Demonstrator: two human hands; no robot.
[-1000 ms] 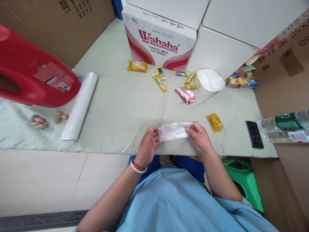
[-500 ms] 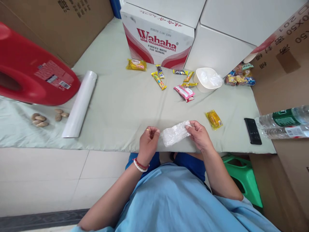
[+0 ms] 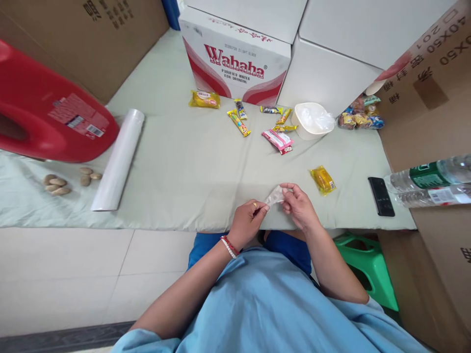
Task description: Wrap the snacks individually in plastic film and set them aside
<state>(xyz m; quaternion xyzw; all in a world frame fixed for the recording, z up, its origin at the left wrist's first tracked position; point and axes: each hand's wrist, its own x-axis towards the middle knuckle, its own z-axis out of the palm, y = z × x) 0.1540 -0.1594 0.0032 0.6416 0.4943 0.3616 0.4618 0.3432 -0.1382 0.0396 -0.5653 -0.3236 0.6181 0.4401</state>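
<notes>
A small clear plastic bag (image 3: 274,195), crinkled and bunched, is stretched between my two hands just above the table's front edge. My left hand (image 3: 249,221) pinches its left end between thumb and fingers. Its right end is gripped by my right hand (image 3: 297,206), whose curled fingers hide part of the plastic. Whether anything lies inside the bag cannot be made out. Closest to my right hand on the cloth is a yellow-wrapped snack (image 3: 323,180). Beyond my hands lie a pink packet (image 3: 277,140) and a yellow snack stick (image 3: 239,123).
A white bowl (image 3: 312,135) holding clear plastic stands at the back, before a Wahaha carton (image 3: 235,66). Leftward are a plastic-film roll (image 3: 118,162), a red jug (image 3: 59,108) and brown nut-like pieces (image 3: 57,185). A phone (image 3: 381,196) and water bottles (image 3: 430,177) lie right.
My left hand has moved right, close to my right hand. The plastic bag, spread out flat before, is now folded or bunched smaller between them.
</notes>
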